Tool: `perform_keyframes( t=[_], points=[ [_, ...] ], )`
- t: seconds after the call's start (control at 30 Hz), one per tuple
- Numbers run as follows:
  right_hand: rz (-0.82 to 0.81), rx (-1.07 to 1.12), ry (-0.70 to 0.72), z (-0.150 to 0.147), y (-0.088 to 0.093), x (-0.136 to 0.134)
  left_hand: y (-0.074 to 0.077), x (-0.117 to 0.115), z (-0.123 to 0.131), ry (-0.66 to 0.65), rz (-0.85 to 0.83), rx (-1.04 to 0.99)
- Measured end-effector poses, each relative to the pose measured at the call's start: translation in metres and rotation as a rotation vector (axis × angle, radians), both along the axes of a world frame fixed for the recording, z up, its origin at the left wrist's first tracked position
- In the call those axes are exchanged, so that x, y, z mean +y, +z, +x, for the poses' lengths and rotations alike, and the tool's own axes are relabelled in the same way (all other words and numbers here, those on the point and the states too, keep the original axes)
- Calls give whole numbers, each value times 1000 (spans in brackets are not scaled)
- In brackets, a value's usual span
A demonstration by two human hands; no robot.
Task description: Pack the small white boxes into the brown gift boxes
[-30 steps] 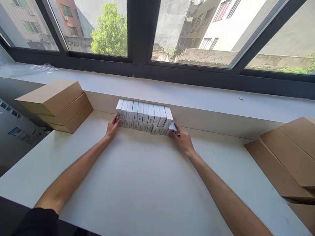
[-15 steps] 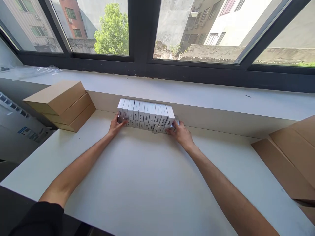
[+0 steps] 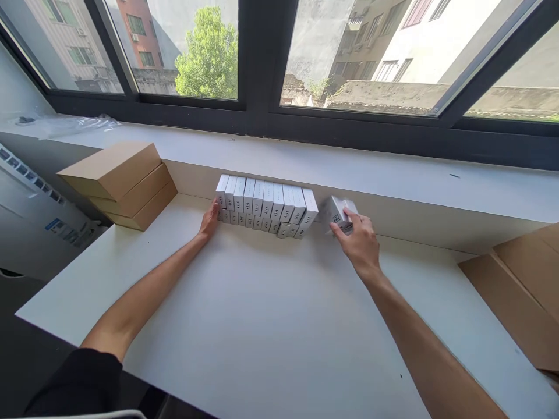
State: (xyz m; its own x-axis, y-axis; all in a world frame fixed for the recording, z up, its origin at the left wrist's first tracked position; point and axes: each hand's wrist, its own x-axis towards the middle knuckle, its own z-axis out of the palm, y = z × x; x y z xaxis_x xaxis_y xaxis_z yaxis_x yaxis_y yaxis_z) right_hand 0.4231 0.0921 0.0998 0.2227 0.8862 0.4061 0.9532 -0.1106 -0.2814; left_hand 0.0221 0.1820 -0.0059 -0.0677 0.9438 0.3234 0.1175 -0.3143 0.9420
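Several small white boxes point(image 3: 266, 206) stand stacked in two rows against the wall under the windowsill, at the far side of the white table point(image 3: 262, 326). My left hand point(image 3: 209, 221) rests with its fingers pressed against the left end of the stack. My right hand point(image 3: 360, 241) is to the right of the stack, closed on a small white box point(image 3: 338, 210) held a little above the table and apart from the rows.
Three flat brown cardboard boxes point(image 3: 122, 183) are piled at the far left of the table. Flattened brown cardboard point(image 3: 515, 291) lies at the right edge. A white windowsill point(image 3: 393, 174) runs behind, with clear plastic wrap point(image 3: 70, 123) at its left end.
My right hand has pulled a white box away from the right end of the stack and moved it to the right. My left hand has stayed at the left end.
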Motion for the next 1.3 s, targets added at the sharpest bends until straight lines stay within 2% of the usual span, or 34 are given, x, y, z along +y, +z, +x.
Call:
perform_keyframes(
  t=[0.13,0.27,0.47,0.6,0.7,0.8,0.87,1.0,1.1,1.3],
  points=[
    [86,-91,67,-33,26,8,1,0,1,8,10,-4],
    [56,-141,127,-59,33,17,-1,1,0,62,-27,10],
    [-38,-143,285,-40,21,19,-4,4,-2,101,-41,19],
    [-3,-123,270,-28,14,13,-4,4,-2,71,-26,16],
    [36,-101,195,-20,10,6,-3,3,-3,68,-10,21],
    [44,-72,107,-11,-1,1,-4,4,-3,59,-6,38],
    [14,-48,89,-9,-15,-1,-6,5,-3,42,0,54],
    [-83,7,177,-18,-49,4,-8,10,-4,56,-4,96],
    [-99,68,244,-26,-69,14,-8,12,-5,78,-7,153],
    [-18,203,320,-26,-83,17,-2,15,-3,50,3,114]
  ],
)
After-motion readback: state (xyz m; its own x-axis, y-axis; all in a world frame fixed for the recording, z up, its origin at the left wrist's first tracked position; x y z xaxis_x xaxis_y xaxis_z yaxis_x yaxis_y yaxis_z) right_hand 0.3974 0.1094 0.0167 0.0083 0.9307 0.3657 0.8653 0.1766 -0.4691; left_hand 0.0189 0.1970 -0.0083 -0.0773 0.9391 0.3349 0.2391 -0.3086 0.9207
